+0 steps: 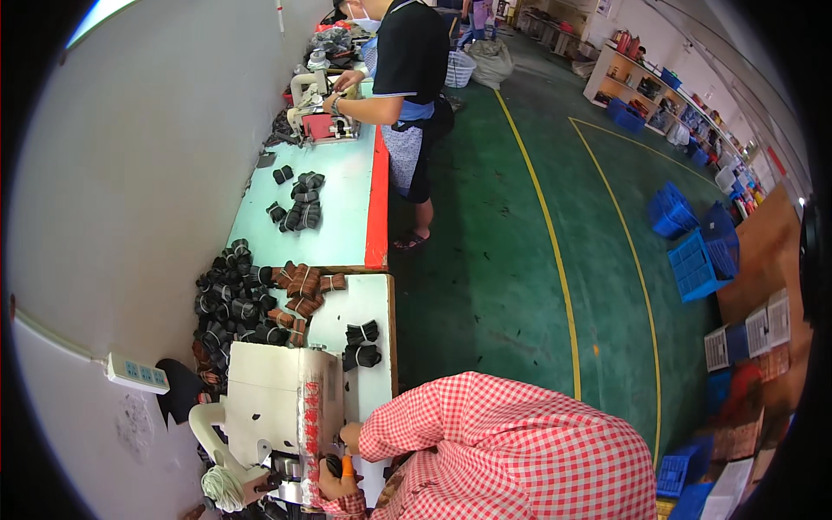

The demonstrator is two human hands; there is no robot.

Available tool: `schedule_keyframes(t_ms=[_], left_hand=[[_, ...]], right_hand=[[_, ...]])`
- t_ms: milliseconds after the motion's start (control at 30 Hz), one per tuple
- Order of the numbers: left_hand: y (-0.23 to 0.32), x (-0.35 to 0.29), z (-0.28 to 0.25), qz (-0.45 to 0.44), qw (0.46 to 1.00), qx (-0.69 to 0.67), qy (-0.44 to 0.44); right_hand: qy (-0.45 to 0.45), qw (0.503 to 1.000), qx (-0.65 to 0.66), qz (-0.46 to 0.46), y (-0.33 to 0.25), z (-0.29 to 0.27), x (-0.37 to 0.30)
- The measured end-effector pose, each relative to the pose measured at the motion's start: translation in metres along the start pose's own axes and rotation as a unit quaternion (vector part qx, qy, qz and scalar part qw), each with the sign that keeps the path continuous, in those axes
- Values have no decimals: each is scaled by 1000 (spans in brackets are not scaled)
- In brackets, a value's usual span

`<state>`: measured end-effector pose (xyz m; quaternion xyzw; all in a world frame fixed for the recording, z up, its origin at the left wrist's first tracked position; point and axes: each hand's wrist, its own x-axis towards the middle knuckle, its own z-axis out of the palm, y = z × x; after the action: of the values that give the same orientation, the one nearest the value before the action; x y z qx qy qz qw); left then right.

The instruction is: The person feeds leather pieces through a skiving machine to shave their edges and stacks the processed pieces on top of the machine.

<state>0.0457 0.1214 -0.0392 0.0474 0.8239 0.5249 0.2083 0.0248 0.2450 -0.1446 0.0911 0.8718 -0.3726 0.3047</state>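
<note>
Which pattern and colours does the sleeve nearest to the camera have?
The sleeve is checked in red and white; the head view shows it best.

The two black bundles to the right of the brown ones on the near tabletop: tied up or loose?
Tied: the farther bundle and the nearer bundle each show a pale band across them.

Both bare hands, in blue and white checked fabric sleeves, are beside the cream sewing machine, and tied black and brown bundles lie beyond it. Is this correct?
Not fully: the head view shows checked fabric sleeves in red and white, not blue. The bare hands are beside the cream sewing machine, and tied black and brown bundles lie beyond it.
</note>
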Motion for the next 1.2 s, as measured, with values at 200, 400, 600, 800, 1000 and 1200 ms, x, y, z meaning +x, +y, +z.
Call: schedule_keyframes(t_ms=[200, 400, 600, 800, 1000, 1200], left_hand=[[-13, -8, -3, 37, 982, 184, 1], [-9, -31, -22, 60, 956, 284, 36], [1, -29, -25, 189, 958, 203, 71], [7, -63, -47, 4, 960, 240, 142], [12, -80, -61, -23, 953, 232, 196], [-1, -81, -70, 38, 953, 195, 230]], right_hand=[[22, 999, 18, -24, 12, -10, -3], [-54, 987, 60, -140, -30, -68, -76], [19, 914, 171, -367, -50, -70, -91], [-80, 922, 138, -353, -93, -84, -91], [108, 900, -209, -366, -139, -90, -24], [-222, 879, -134, -400, -140, -109, -55]])
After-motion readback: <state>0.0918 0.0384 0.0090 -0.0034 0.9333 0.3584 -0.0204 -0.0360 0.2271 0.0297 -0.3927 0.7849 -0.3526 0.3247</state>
